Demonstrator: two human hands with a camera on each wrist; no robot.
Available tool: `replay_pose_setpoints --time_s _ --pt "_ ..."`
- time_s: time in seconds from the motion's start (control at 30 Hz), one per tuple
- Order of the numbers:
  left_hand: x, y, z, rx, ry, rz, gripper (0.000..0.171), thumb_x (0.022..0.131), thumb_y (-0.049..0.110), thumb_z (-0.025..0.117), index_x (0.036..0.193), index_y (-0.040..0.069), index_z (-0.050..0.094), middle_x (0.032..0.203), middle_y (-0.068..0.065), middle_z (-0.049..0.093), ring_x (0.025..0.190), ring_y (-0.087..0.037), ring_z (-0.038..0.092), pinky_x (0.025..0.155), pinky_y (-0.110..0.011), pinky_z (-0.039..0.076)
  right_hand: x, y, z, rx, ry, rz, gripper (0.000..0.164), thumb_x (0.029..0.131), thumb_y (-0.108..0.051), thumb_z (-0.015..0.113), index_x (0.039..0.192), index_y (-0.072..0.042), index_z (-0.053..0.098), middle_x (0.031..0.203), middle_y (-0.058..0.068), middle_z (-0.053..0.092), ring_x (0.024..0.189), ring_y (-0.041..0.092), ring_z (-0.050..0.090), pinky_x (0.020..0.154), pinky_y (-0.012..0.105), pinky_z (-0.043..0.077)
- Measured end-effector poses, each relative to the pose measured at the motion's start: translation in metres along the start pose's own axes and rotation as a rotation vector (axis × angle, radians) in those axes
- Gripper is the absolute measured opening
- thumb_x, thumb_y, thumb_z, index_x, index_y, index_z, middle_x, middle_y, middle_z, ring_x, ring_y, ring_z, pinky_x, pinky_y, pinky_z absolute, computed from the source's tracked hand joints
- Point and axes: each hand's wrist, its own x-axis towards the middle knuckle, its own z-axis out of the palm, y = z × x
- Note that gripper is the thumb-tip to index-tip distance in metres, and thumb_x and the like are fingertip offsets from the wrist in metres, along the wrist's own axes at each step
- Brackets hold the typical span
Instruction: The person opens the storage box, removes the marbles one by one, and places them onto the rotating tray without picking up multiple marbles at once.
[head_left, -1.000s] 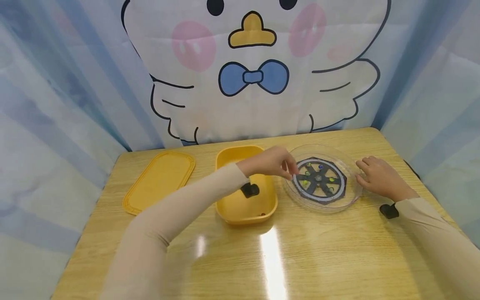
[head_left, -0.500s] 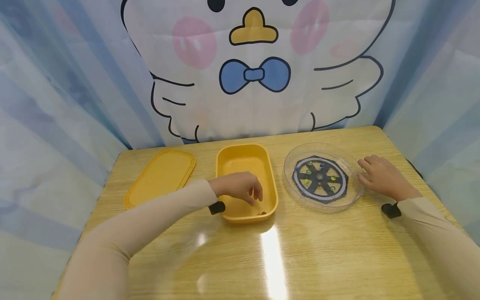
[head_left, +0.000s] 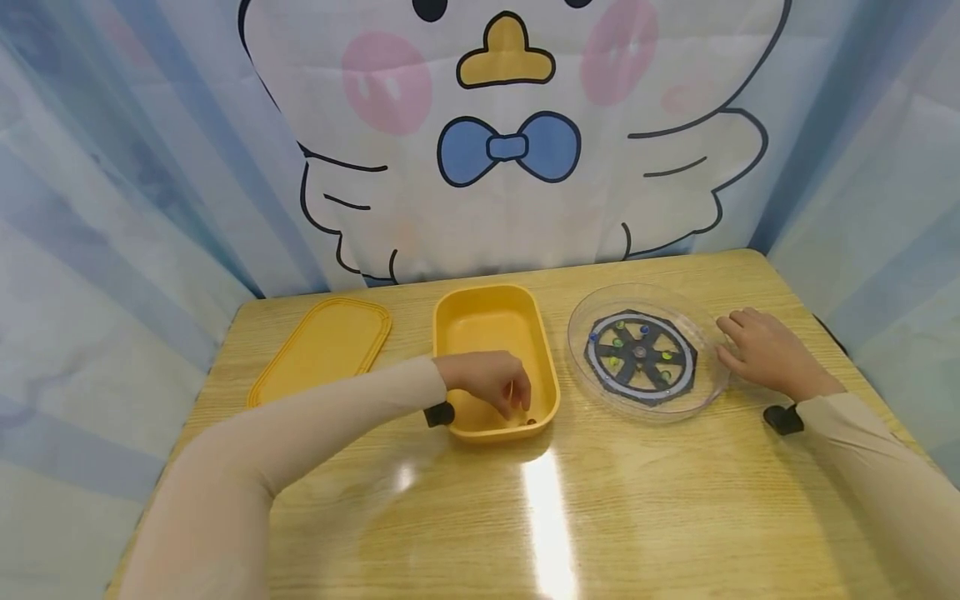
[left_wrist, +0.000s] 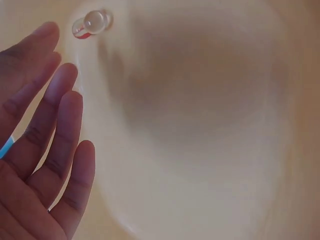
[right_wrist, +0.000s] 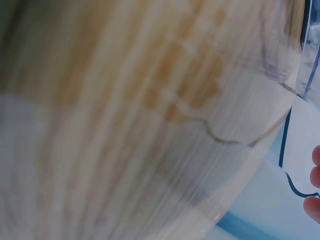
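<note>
My left hand (head_left: 491,379) reaches down into a yellow plastic tub (head_left: 487,295), fingers slightly bent and nothing between them. Just ahead of the fingertips, clear glass marbles (left_wrist: 94,22), one with a red streak, lie together on the tub's floor; in the head view one dark reddish marble (head_left: 532,422) shows by the front wall. At the right, my right hand (head_left: 772,354) rests at the rim of a round clear dish (head_left: 647,292), fingers loosely bent. Inside the dish sits a dark spoked wheel-like insert (head_left: 639,352) with several green, yellow and blue marbles (head_left: 644,331).
A yellow lid (head_left: 318,350) lies flat on the wooden table (head_left: 420,517), left of the tub. A curtain (head_left: 510,225) with a cartoon bird hangs right behind the table's far edge.
My left hand has moved from the dish's left side back into the tub, then slightly right toward the marbles there. A blue marble now shows at the dish's left. The right hand stays put.
</note>
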Motion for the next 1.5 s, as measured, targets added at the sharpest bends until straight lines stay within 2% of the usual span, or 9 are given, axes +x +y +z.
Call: replay_pose_setpoints --time_s 0.2,0.57,0.7,0.93,1.17,1.5 --pt "0.003 0.002 0.003 -0.028 0.019 -0.023 0.017 0.079 0.009 0.074 0.096 0.008 0.073 0.086 -0.002 0.071 0.075 -0.006 0.058 0.069 -0.015 0.048 0.000 0.002 0.002 0.003 0.011 -0.009 0.028 0.074 -0.009 0.067 0.095 0.006 0.058 0.077 0.018 0.056 0.068 0.032 0.053 0.063 0.050 0.045" --pt "-0.006 -0.010 0.023 -0.134 0.159 -0.110 0.015 0.076 0.010 0.077 0.091 0.009 0.073 0.087 -0.002 0.072 0.073 -0.005 0.060 0.068 -0.014 0.048 -0.001 0.002 0.001 0.007 0.011 -0.007 0.028 0.073 -0.009 0.068 0.096 0.005 0.058 0.079 0.018 0.057 0.069 0.032 0.054 0.064 0.049 0.046" --pt "-0.007 -0.011 0.029 -0.168 0.179 -0.121 0.014 0.076 0.008 0.077 0.089 0.008 0.073 0.085 -0.003 0.072 0.073 -0.006 0.059 0.067 -0.015 0.048 -0.002 0.002 0.001 0.005 0.019 -0.015 0.027 0.074 -0.009 0.067 0.095 0.006 0.058 0.078 0.019 0.057 0.069 0.033 0.054 0.064 0.050 0.046" --pt "-0.007 -0.011 0.039 -0.180 0.163 -0.089 0.012 0.080 0.000 0.069 0.088 0.008 0.074 0.081 -0.002 0.071 0.071 -0.004 0.056 0.067 -0.014 0.048 -0.001 0.000 0.000 0.011 0.010 -0.006 0.029 0.072 -0.009 0.068 0.096 0.006 0.058 0.079 0.019 0.057 0.070 0.033 0.054 0.065 0.049 0.046" --pt "-0.003 -0.010 0.045 -0.156 0.196 -0.059 0.013 0.082 0.002 0.067 0.089 0.010 0.074 0.083 0.000 0.071 0.072 -0.002 0.056 0.069 -0.014 0.048 -0.001 0.002 0.001 0.008 0.025 -0.012 0.029 0.072 -0.008 0.068 0.096 0.005 0.058 0.078 0.018 0.057 0.068 0.032 0.054 0.064 0.049 0.046" --pt "0.004 -0.016 0.054 -0.106 0.255 -0.007 0.011 0.083 0.006 0.067 0.083 0.014 0.075 0.077 0.006 0.070 0.067 0.001 0.054 0.065 -0.012 0.046 0.000 0.000 0.000 0.014 0.038 -0.018 0.029 0.070 -0.008 0.069 0.094 0.005 0.057 0.076 0.016 0.055 0.067 0.030 0.052 0.061 0.047 0.046"
